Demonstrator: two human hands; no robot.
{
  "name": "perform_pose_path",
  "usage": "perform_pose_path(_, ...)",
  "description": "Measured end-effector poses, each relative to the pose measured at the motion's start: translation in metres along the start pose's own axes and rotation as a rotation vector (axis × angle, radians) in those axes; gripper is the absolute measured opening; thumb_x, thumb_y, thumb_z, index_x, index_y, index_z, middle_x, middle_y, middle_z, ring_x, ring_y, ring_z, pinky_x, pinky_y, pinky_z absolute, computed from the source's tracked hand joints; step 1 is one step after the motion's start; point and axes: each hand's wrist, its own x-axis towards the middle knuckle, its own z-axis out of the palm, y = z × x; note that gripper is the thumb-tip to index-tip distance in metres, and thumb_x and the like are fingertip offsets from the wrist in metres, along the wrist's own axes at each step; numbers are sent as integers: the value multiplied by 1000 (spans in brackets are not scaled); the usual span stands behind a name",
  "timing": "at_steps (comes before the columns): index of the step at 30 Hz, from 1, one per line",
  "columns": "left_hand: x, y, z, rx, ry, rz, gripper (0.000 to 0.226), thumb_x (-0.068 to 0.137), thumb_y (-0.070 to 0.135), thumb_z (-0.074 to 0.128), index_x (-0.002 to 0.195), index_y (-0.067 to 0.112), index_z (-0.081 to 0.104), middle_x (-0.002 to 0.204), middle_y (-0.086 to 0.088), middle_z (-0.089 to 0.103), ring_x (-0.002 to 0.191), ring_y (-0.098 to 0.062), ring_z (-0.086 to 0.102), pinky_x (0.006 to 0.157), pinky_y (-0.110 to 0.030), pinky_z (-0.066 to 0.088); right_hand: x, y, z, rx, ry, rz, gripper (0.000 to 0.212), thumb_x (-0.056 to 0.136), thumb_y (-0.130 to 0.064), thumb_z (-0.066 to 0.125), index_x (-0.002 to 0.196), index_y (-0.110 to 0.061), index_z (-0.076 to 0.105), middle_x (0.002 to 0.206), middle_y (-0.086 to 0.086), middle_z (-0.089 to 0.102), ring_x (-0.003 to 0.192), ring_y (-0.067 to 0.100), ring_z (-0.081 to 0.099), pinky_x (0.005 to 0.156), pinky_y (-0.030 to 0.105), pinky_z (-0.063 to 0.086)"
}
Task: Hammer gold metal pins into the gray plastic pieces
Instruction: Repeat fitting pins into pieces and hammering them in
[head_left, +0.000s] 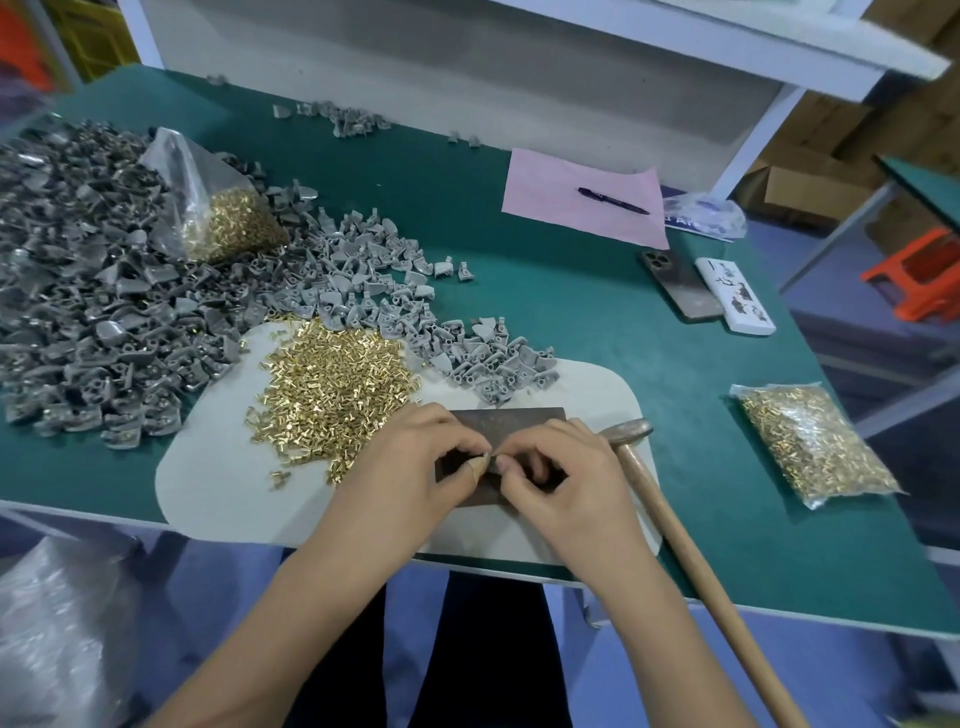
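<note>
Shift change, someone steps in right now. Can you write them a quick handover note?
Left hand and right hand meet over the dark metal block, fingers pinching something small; a pin seems to show between them.
Hammer lies unheld at the right of the block.
Loose gold pins heaped on the white mat; gray plastic pieces piled left and behind.
Done: cannot tell the count.
Left: seat pin, hammer, repeat.

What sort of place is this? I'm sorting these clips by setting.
Probably a small factory assembly bench. A big heap of gray plastic pieces and loose gold pins cover a green work table, with a hammer lying by the person's hands and sealed pin bags nearby.
</note>
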Motion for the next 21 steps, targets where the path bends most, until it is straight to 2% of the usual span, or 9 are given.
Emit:
perform_pose_path(5,-1,1,0,30,7,19,16,85,16,77,98,24,79,87,14,60,89,-10,55,79,-31,47,7,-12,-7,-239,-45,-87,3,76,-24,71,76,-27,70,57,-19,37,70,14,49,68,38,42)
perform_pose_path(7,-1,4,0,82,17,31,17,84,15,77,99,22,79,86,13,59,89,-14,56,76,-38,51,10,-16,-10,-327,-78,-117,3,76,-26,72,74,-28,70,57,-20,43,71,15,51,69,35,38)
perform_pose_path(9,-2,5,-1,108,20,32,18,83,16,78,99,23,79,85,14,58,89,-14,56,74,-39,51,12,-19,-11,-369,-107,-123,6,76,-25,75,73,-27,71,57,-17,47,72,17,54,71,35,38)
perform_pose_path(13,-1,6,-2,109,23,31,16,85,18,76,99,25,79,84,15,56,88,-11,54,73,-35,50,12,-17,-9,-284,-111,-41,5,78,-22,76,78,-27,74,48,-19,31,69,13,47,70,33,40)
perform_pose_path(16,-1,7,-3,116,21,19,15,86,22,74,99,28,79,82,17,53,88,-9,52,73,-34,48,8,-16,-5,-182,-45,32,9,77,-19,77,77,-26,73,46,-16,31,65,12,44,64,31,37)
perform_pose_path(19,0,7,-4,112,6,14,15,86,23,75,98,29,79,83,15,56,88,-10,53,75,-35,49,4,-15,0,-132,-5,49,12,75,-15,76,74,-24,69,48,-14,32,61,15,45,66,40,48)
perform_pose_path(21,1,6,-5,99,3,11,14,86,24,75,98,30,79,84,14,59,87,-10,54,75,-36,49,3,-14,1,-115,6,62,9,76,-19,73,73,-26,68,48,-12,32,61,14,45,69,43,49)
